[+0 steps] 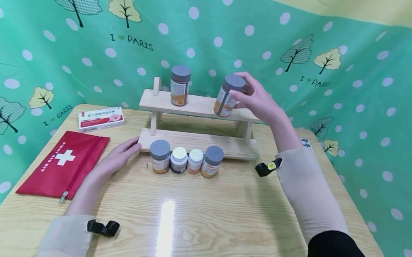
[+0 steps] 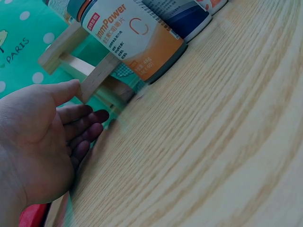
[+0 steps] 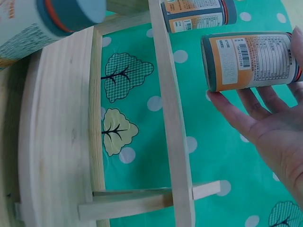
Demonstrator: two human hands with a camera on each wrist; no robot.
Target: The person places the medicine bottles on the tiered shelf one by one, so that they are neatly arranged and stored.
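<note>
My right hand grips a pill bottle with a grey cap and an orange-and-white label. It tilts slightly over the right part of the wooden rack's upper shelf; the right wrist view shows a gap between this bottle and the board. A similar bottle stands upright on the upper shelf, left of centre. At the left end of the lower shelf is my left hand. In the left wrist view its thumb touches the board's end and its fingers are loosely bent.
In front of the rack stand a grey-capped bottle, a cream-capped bottle, a white-capped bottle and another grey-capped bottle. Left lie a red first aid pouch and a medicine box. A green polka-dot cloth hangs behind.
</note>
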